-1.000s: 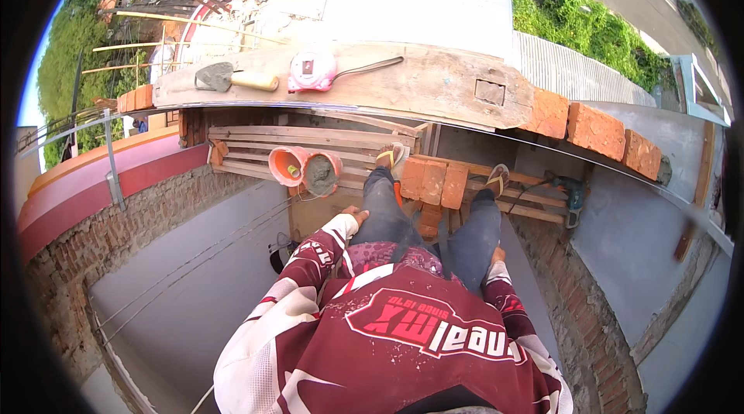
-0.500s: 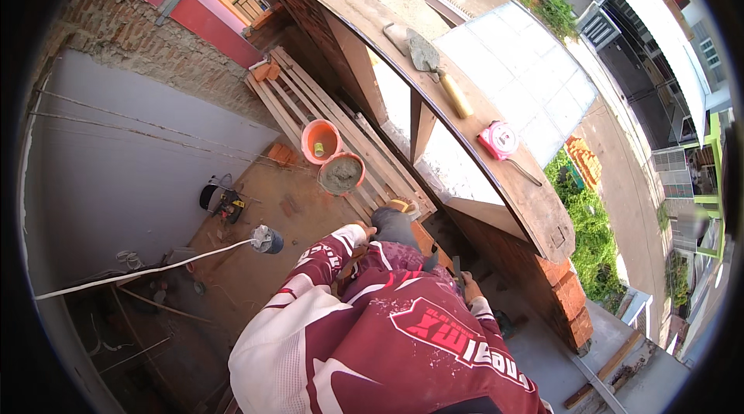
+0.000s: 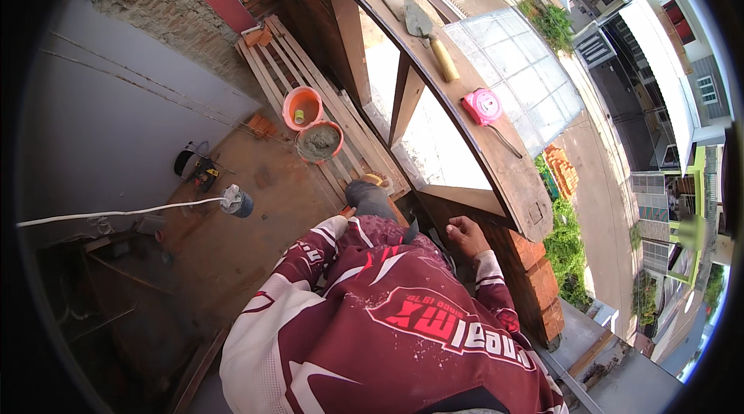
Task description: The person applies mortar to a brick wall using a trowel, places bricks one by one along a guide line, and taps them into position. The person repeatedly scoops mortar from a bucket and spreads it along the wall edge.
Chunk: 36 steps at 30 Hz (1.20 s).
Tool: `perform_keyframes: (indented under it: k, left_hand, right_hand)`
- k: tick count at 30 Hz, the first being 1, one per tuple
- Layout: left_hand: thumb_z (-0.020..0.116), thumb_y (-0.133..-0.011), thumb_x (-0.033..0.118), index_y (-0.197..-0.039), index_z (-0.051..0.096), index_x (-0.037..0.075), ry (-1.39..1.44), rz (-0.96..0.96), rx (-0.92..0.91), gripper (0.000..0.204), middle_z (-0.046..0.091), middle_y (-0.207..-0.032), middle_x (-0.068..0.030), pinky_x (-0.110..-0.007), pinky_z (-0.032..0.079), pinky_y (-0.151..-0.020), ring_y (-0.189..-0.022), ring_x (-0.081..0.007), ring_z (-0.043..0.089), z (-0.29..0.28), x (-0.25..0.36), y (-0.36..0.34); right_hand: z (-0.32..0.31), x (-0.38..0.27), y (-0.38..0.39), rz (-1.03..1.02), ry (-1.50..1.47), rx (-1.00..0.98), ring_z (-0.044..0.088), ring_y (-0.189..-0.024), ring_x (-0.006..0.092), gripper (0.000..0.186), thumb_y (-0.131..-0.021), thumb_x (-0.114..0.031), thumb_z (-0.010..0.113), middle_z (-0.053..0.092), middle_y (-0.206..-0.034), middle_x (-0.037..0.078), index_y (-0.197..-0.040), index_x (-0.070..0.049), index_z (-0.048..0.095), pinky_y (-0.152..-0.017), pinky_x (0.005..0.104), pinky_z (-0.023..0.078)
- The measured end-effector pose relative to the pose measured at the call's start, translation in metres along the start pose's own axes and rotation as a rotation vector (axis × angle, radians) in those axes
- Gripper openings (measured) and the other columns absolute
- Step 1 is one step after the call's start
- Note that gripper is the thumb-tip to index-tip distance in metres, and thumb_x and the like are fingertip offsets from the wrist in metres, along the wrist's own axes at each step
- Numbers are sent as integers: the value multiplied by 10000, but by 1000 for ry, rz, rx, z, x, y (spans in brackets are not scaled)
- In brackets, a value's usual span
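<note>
My right hand [image 3: 467,238] is raised beside the inner side of the brick wall, its fingers curled, with nothing visible in them. My left hand [image 3: 347,213] is beside my bent leg; most of its fingers are hidden. On the board [image 3: 508,154] along the wall top, a trowel [image 3: 443,61] with a wooden handle lies with mortar on its blade. Nearer to me on that board is a pink tape measure [image 3: 483,106] with a dark strap. Two orange buckets stand on wooden planks ahead: one with grey mortar [image 3: 318,143], the other [image 3: 311,109] holding a small yellow-green object.
Below the wooden planks [image 3: 298,58] lies a floor with a power tool [image 3: 204,174] and a dark bucket [image 3: 242,203]. A white hose [image 3: 124,213] crosses at left. The brick wall [image 3: 535,267] drops to a street on the right. Thin lines cross the grey wall.
My right hand has come up from beside my hip, where a grey flat thing showed near it, to the wall. The view has shifted, moving the buckets and board left in the picture.
</note>
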State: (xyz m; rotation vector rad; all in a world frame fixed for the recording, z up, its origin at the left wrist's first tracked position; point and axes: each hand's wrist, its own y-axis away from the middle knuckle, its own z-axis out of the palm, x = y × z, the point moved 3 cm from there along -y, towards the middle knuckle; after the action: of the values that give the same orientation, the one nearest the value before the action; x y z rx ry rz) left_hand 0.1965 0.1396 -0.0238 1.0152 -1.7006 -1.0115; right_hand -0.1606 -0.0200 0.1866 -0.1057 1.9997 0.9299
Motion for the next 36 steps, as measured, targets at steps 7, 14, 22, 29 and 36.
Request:
perform_keyframes:
  k: [7,14,22,29,36]
  left_hand:
    - [538,-854,661,-1179,652,64,319,5,161,690,708,-976,-140,-430,514,-758,-874,-314,669,12,-44,45]
    - [626,-866,551,-1116,586,62,750,-36,340,551,697,-957,-106,-382,527,-656,-760,-234,675,-15,-32,149]
    - [642,-901,418,-1064,590,101,641,-66,174,360,649,-806,-50,-357,484,-504,-640,-195,620,-27,-123,101]
    - [629,-902,432,-1082,583,121,333,-110,81,363,646,-828,-44,-361,478,-518,-670,-202,621,-151,-70,32]
    - [615,-904,447,-1101,575,140,79,29,154,366,642,-850,-37,-365,472,-532,-700,-209,622,-258,111,-23]
  right_hand:
    - [-46,-146,-10,-669,175,488,641,-965,303,338,-859,-196,684,674,-1007,168,-1129,-1,625,-877,395,485]
    - [-107,-149,-50,-153,1055,663,387,-1321,434,892,-693,-491,799,426,-1404,273,-1364,-19,448,-1083,556,310]
    - [-120,-158,-76,37,1065,412,450,-1283,401,993,-566,-586,826,499,-1337,235,-1299,-2,499,-1051,622,300]
    - [-104,-158,-94,218,1025,447,384,-1315,524,828,-738,-434,754,417,-1408,347,-1325,86,488,-1042,715,218]
    - [-92,-138,-92,222,905,596,412,-1303,516,455,-993,-253,360,407,-1417,341,-1258,48,575,-1048,691,229]
